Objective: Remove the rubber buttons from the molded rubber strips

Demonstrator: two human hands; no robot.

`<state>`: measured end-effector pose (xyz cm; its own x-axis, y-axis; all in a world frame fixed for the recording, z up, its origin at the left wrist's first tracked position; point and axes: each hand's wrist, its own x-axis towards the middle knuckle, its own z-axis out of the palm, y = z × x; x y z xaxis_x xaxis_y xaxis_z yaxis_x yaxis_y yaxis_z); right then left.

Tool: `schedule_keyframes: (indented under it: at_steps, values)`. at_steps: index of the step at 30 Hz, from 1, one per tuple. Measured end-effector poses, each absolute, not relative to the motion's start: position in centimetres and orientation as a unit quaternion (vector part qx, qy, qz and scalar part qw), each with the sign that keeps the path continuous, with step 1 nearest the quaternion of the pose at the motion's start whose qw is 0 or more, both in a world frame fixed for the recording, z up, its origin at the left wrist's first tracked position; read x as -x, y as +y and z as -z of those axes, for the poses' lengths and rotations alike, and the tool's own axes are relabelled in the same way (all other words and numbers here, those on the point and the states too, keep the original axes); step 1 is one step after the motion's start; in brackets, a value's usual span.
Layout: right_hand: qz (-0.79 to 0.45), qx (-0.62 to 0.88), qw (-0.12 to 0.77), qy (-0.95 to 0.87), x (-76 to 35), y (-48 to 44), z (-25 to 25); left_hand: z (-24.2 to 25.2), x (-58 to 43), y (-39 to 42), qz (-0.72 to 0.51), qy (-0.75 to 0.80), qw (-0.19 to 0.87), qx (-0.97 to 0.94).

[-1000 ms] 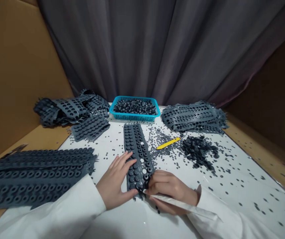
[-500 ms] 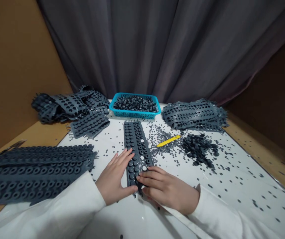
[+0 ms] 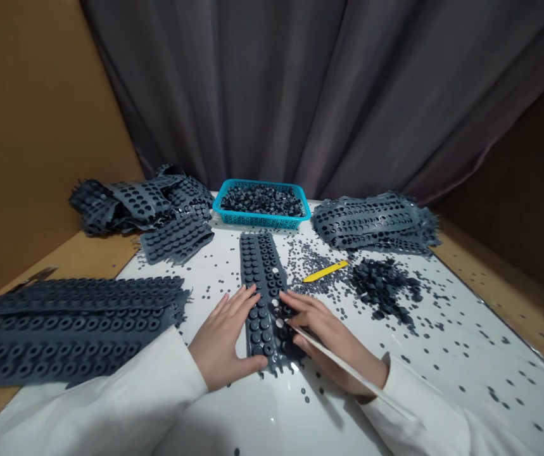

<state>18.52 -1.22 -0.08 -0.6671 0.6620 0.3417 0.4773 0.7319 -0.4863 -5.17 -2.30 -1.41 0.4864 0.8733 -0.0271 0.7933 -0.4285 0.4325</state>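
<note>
A dark grey rubber strip (image 3: 258,272) with rows of round studs lies lengthwise before me on the white table. Several of its holes show white. My left hand (image 3: 227,335) rests with fingers spread along the strip's left edge, thumb near its lower end, holding nothing. Over the right side of the strip, my right hand (image 3: 331,342) grips a thin white stick (image 3: 357,375). The stick's tip is at the strip, beside a white spot.
A blue basket (image 3: 262,220) of small dark pieces stands at the back. Perforated sheets lie back left and back right (image 3: 376,221). Studded sheets (image 3: 72,329) are stacked at left. A yellow tool (image 3: 325,271), a dark pile (image 3: 385,288) and scattered discs lie at right.
My right hand has lifted off the strip's lower end and moved up and right, bringing the white stick's tip to the strip. The view has shifted slightly; my left hand stays on the strip.
</note>
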Motion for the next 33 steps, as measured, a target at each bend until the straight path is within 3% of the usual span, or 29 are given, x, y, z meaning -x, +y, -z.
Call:
schedule_keyframes:
  at_steps: [3, 7, 26, 29, 33]
  values:
    - [-0.27, 0.263, 0.25, -0.892, -18.1, -1.5, 0.1, 1.5, 5.2, -2.3, -0.103, 0.495, 0.195, -0.84]
    - [-0.291, 0.234, 0.25, -0.893, -17.8, -1.7, 0.1, 1.6, 5.3, -2.4, -0.107, 0.491, 0.191, -0.843]
    - [-0.105, 0.216, 0.219, -0.946, -17.2, -1.1, 1.7, 1.4, 5.1, -2.2, -0.1, 0.498, 0.209, -0.835]
    - [-0.134, 0.223, 0.22, -0.94, -17.1, -1.3, 1.5, 1.3, 5.1, -2.3, -0.096, 0.502, 0.21, -0.834]
    - [-0.262, 0.233, 0.249, -0.903, -17.5, -1.4, 0.8, 1.5, 5.1, -2.3, -0.094, 0.498, 0.203, -0.838]
